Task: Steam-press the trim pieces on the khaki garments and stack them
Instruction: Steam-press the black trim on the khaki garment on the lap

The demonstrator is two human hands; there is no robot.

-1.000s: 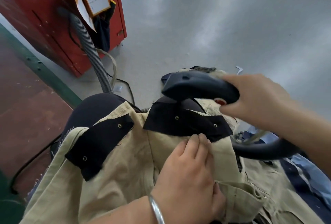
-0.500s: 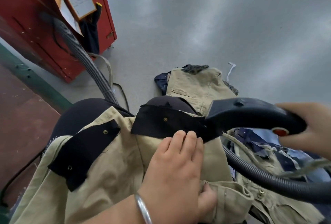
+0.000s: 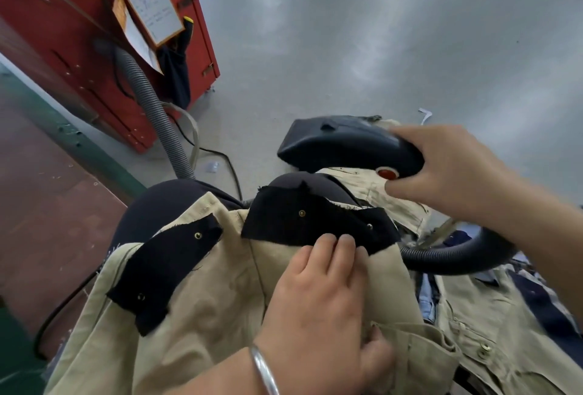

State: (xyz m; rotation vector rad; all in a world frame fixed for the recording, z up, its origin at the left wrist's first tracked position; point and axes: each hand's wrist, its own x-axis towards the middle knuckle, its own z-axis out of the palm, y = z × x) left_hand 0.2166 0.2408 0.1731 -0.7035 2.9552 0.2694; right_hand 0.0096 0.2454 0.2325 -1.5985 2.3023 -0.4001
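A khaki garment [image 3: 217, 309] lies draped over a dark padded pressing form [image 3: 151, 214]. Two black trim pieces with metal snaps sit on it, one at the left [image 3: 164, 271] and one at the upper middle [image 3: 312, 221]. My left hand [image 3: 321, 309] presses flat on the khaki fabric, fingertips touching the lower edge of the middle trim piece. My right hand [image 3: 448, 170] grips the handle of a dark steam iron [image 3: 344, 142], which hovers just above and behind the middle trim piece. The iron's dark hose [image 3: 454, 256] curves away to the right.
A heap of khaki and blue garments [image 3: 492, 325] lies at the right. A grey ribbed hose [image 3: 148, 104] runs up to a red cabinet [image 3: 94, 47] at the upper left. A brown table with a green edge [image 3: 47, 199] sits left. Grey floor lies beyond.
The steam iron has swung from the right side back to the left and up, now above the middle trim piece. My left hand stays flat on the garment.
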